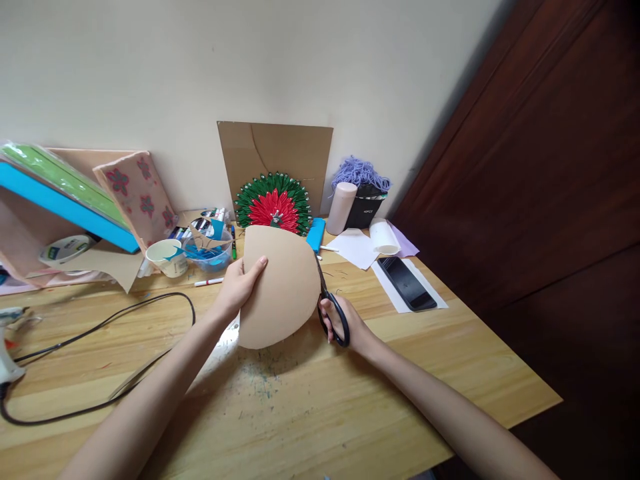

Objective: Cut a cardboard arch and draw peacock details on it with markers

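The left hand [239, 285] has its grip on the left edge of a rounded cardboard piece [280, 287], held above the tabletop [310, 400], long axis running away from the person. The right hand [350, 327] grasps black scissors [330, 303], blades pointing away along the cardboard's right edge.

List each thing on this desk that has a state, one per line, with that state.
left hand: gripping the cardboard piece's left edge
right hand: fingers through the scissors' handles
cardboard piece: rounded, held up off the table
scissors: blades at the cardboard's right edge
phone: screen dark, lying flat on white paper
paper cup: upright
glue gun: lying at the left edge, cord trailing
wooden table: paint-speckled near the middle
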Motion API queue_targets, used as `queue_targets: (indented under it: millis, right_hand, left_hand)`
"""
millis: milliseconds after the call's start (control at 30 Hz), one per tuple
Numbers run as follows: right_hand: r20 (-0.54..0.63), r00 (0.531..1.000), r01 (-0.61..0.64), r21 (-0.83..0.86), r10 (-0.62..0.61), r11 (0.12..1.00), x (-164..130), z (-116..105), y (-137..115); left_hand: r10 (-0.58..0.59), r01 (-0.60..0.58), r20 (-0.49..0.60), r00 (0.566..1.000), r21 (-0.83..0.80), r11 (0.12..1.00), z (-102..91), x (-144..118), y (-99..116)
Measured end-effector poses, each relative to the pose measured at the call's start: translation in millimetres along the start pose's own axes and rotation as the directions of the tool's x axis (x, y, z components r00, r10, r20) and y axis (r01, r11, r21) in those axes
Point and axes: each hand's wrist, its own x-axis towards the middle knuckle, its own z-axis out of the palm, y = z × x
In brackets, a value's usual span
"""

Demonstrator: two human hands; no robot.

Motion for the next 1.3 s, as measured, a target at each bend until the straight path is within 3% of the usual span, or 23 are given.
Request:
queue_targets:
  millis: [267, 433, 567, 767, 967, 1300]
  right_hand:
    - [0.059, 0.992, 0.118, -0.099, -0.112, 0.988, 1, -2, -6]
    - [-0.003, 0.999, 0.05, -0.142, -0.051, 0.989, 0, -5, -4]
    - [0.139, 0.986, 0.129, -0.248, -0.096, 0.96, -1, -12, -8]
    - [0.263, 0.962, 0.08, -0.025, -0.07, 0.997, 0, -12, -14]
    - [0.259, 0.964, 0.051, 0.071, -0.068, 0.996, 4, -15, -8]
    - [0.153, 0.988, 0.0, -0.016, 0.003, 1.0, 1, -13, -13]
  left_hand:
    - [0.017, -0.021, 0.06, 0.998, 0.054, 0.998, 1.4, -3, -1]
    - [-0.009, 0.002, 0.106, 0.994, 0.066, 0.998, 2.4, -5, 0]
    - [-0.023, -0.004, 0.232, 0.972, 0.114, 0.993, 0.7, -5, 2]
    - [-0.002, -0.025, 0.173, 0.985, 0.154, 0.988, -8.8, 1, 2]
    - [-0.024, -0.004, 0.162, 0.987, 0.167, 0.986, -10.2, 3, 2]
    - [-0.065, 0.036, 0.207, 0.976, 0.137, 0.99, -9.3, 2, -1]
